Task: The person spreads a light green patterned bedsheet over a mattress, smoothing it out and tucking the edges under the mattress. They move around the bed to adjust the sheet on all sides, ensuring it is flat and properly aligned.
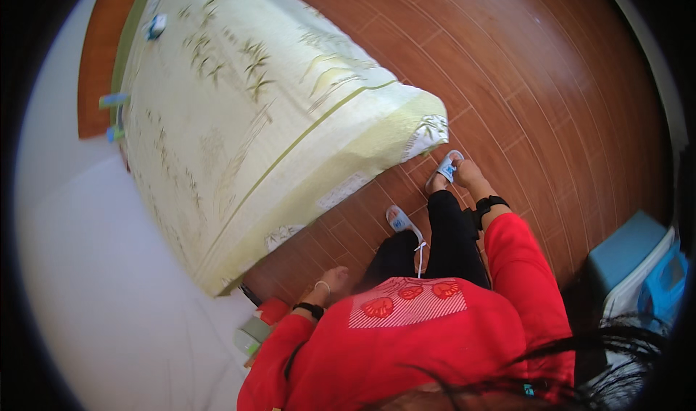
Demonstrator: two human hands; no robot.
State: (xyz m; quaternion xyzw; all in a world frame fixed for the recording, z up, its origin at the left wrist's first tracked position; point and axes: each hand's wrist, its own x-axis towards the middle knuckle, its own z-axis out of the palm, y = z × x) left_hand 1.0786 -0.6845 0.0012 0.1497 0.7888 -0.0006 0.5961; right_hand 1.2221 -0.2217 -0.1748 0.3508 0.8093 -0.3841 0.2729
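Note:
My left hand (335, 280) hangs low beside my body, nearest to the tiled floor strip along the bed; its fingers look loosely curled and nothing shows in it. My right hand (466, 173) is held out over the floor near my slipper (447, 167). Its fingers are curled, and whether they hold anything cannot be told. In front of me lies a bed with a pale green bamboo-patterned cover (234, 123), which neither hand touches. A second slipper (399, 219) is on my other foot.
A small white and blue packet (156, 26) lies on the far part of the bed. Blue and white plastic containers (625, 248) stand at the right. At lower left is a grey-green box (253, 335) by a white wall (136, 259). The floor (533, 112) is reddish-brown.

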